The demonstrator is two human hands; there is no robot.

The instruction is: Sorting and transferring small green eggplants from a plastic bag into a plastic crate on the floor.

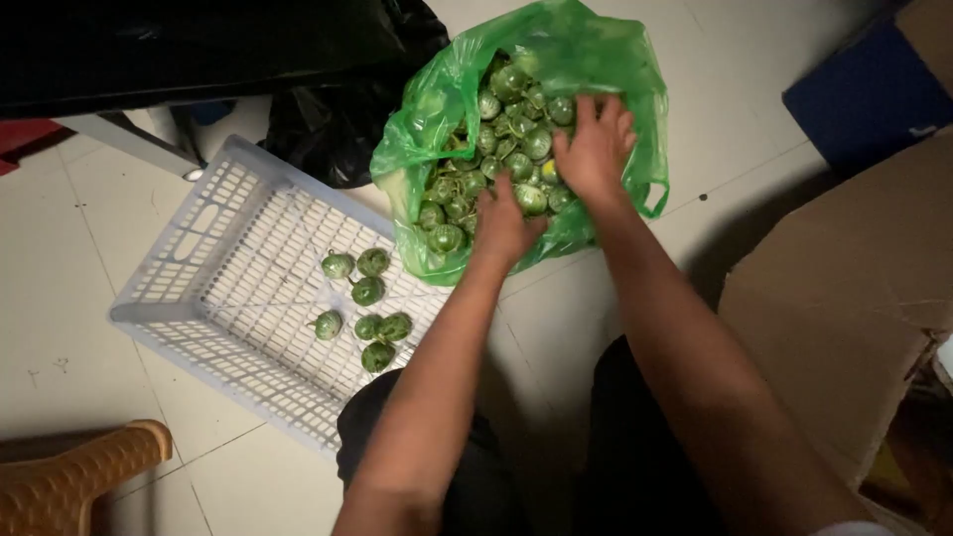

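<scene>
Both hands are sunk in the green bag of small green fruits, upper centre; left hand curled, grasp unclear, right hand spread flat on top; white crate lies lower left, nearer the left hand

A white slatted crate lies on the pale tiled floor, with seven small green fruits loose inside it. Behind the crate sits a black bag, and a grey bar runs beside it. A brown cardboard sheet leans at the right below a blue box, and a tan plastic chair shows at the lower left corner.
</scene>
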